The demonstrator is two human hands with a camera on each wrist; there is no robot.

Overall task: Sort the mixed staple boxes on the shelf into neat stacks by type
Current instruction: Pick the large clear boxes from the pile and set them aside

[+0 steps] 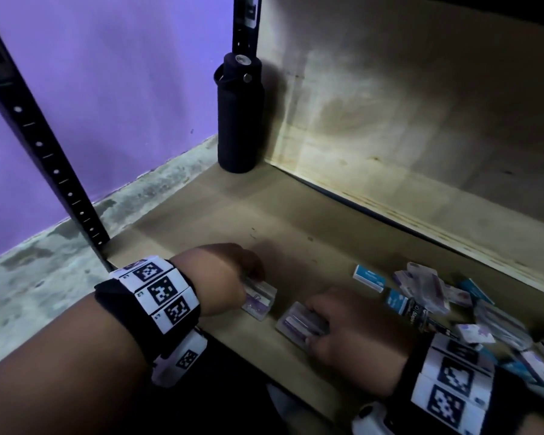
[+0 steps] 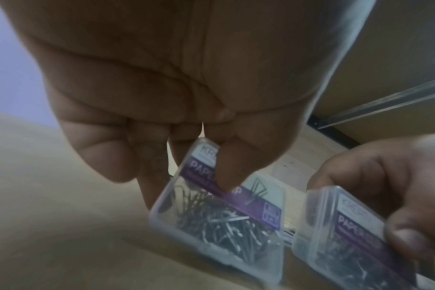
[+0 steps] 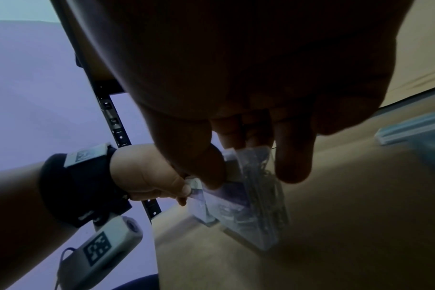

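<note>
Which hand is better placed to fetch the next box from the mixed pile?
Probably the right hand: the mixed pile lies just beside it, while the left hand is farther away. Both hold clear boxes now.

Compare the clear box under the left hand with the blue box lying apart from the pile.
The clear paper clip box is see-through plastic with a purple label; the blue box is opaque. The left hand grips the clear box; nothing touches the blue one. Both lie on the shelf board.
</note>
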